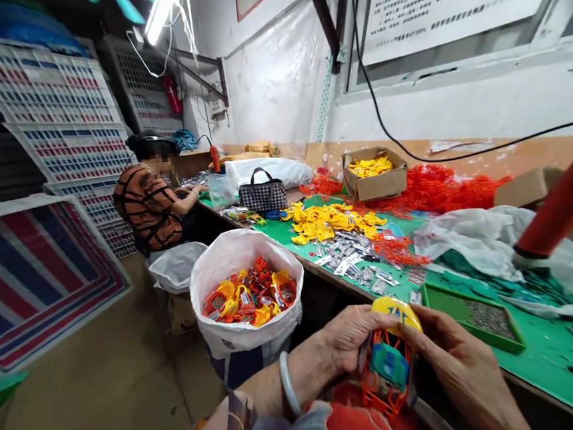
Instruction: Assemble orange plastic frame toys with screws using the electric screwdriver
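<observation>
Just above my lap, both hands are on a small plastic assembly (389, 366) with an orange lattice frame, a green-blue middle and a yellow cap (395, 309) marked in blue. My left hand (347, 337), a pale bangle on its wrist, grips the assembly's left side, its thumb near the cap. On the other side, my right hand (459, 354) has its thumb and fingers closed on the cap's edge. Fingers and palms hide part of the assembly. To the left, a white-lined sack (205, 269) holds many similar orange and yellow pieces.
On the green bench (546, 373) lie yellow parts (327, 221), silver parts (355, 256) and orange frames (439, 185). A green tray (432, 299) holds small metal bits. A red power screwdriver (557, 211) hangs at right. A co-worker (148, 204) sits at far left near stacked crates (84, 145).
</observation>
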### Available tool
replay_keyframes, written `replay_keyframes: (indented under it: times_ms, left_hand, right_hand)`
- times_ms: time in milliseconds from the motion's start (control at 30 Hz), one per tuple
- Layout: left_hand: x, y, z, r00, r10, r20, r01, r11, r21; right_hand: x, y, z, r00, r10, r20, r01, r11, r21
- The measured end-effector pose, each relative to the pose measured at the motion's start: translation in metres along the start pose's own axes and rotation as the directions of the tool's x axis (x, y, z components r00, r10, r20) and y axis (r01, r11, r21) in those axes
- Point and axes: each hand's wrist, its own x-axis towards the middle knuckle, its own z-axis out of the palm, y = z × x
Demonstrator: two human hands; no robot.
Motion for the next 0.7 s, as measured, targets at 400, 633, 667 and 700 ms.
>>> replay_keyframes:
  times_ms: [400, 633, 667, 700]
  left_hand:
    - [-0.012, -0.011, 0.016, 0.997, -0.070, 0.024, 0.068, 0.994, 0.090]
    - [-0.018, -0.016, 0.021, 0.999, -0.035, 0.010, 0.034, 0.996, 0.084]
    - [-0.016, -0.017, 0.019, 0.999, -0.034, 0.003, 0.034, 0.996, 0.078]
    - [-0.014, -0.019, 0.016, 0.999, -0.036, -0.004, 0.036, 0.997, 0.072]
  right_hand:
    - [-0.027, 0.006, -0.002, 0.988, -0.111, -0.104, 0.110, 0.994, -0.013]
    - [-0.036, 0.016, -0.002, 0.980, -0.109, -0.168, 0.105, 0.994, -0.036]
    - [-0.036, 0.018, -0.002, 0.978, -0.113, -0.173, 0.107, 0.993, -0.044]
    - [-0.036, 0.020, -0.002, 0.974, -0.132, -0.186, 0.124, 0.991, -0.054]
